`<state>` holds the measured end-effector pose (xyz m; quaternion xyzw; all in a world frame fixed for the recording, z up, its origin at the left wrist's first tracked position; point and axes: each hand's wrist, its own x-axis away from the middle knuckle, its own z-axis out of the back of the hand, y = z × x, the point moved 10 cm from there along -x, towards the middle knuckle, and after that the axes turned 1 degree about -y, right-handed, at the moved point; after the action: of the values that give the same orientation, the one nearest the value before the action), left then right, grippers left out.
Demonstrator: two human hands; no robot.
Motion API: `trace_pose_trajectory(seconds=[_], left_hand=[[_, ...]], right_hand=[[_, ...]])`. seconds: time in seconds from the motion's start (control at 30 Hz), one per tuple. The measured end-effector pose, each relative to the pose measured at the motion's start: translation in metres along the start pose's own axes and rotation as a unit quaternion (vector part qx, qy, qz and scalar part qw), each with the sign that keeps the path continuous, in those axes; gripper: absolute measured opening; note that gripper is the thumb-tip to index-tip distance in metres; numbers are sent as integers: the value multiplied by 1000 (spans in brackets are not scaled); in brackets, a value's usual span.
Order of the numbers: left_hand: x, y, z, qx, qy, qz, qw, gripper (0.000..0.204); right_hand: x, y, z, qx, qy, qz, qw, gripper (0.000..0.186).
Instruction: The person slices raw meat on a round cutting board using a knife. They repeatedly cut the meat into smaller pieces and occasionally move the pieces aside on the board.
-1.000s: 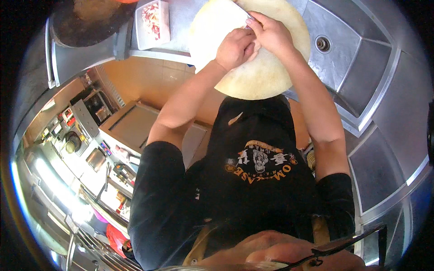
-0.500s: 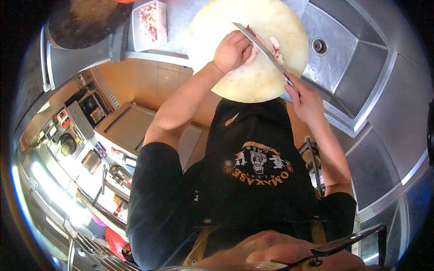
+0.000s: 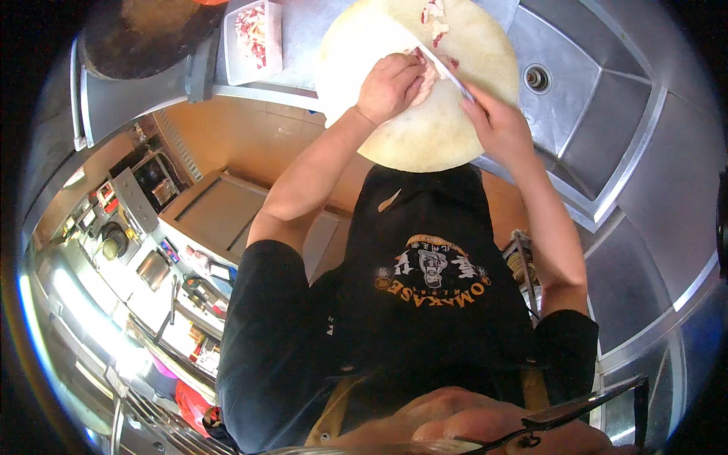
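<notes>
Round board point(image 3: 425, 144), loose meat pieces point(image 3: 439, 29) now nearer its far edge.

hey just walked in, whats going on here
A person is working at a round cutting board. The right hand grips a knife, and the left hand holds down what looks like pale and red meat, right by the blade. A few loose bits lie at the far side of the board. To the left stands a plastic tub with red and white pieces in it; to the right is a metal sink.
</notes>
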<state>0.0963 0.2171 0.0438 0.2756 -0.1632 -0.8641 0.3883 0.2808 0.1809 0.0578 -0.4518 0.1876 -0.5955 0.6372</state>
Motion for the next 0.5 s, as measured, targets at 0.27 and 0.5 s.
trace_pose_trajectory(seconds=[0.27, 0.5], left_hand=[[2, -1, -8, 1, -32, 35, 999, 26], [-8, 2, -3, 30, -22, 7, 999, 19]], right_hand=[[80, 17, 10, 64, -50, -61, 995, 39], [-63, -1, -49, -23, 16, 37, 999, 42]])
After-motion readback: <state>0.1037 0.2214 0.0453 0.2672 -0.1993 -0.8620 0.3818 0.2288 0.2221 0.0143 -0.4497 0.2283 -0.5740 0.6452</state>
